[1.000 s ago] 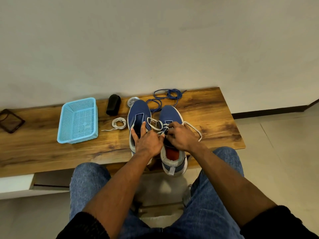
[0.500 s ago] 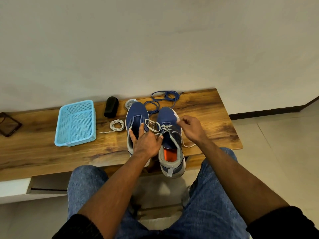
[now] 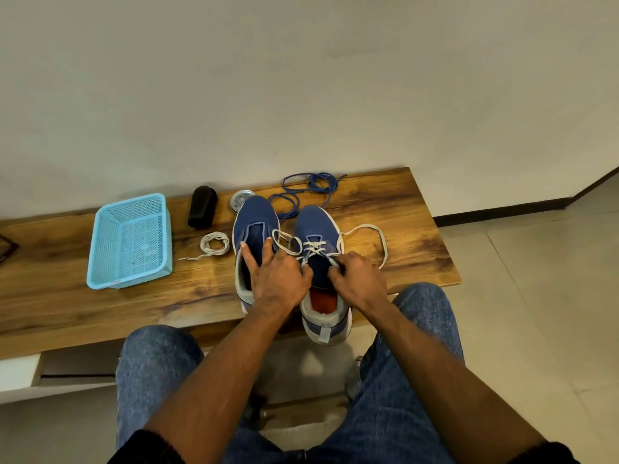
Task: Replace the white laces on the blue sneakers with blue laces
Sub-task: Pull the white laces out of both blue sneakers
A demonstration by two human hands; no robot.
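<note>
Left hand (image 3: pixel 279 279): fingers straight, pressing the left sneaker (image 3: pixel 255 236).
Right hand (image 3: pixel 358 279): pinches white lace (image 3: pixel 315 251) on right sneaker (image 3: pixel 320 229).
Risk: lace snagging in eyelets; sneaker sliding off table (image 3: pixel 402 209).

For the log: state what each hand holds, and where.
Right hand pinches the white lace at the right sneaker's lower eyelets; left hand rests there, grip unclear.

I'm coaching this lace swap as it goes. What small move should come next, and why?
Probably pull the next crossing of the white lace out of its eyelets: the right hand pinches it on the right sneaker, which is still half laced, while the left hand steadies the shoes.
</note>
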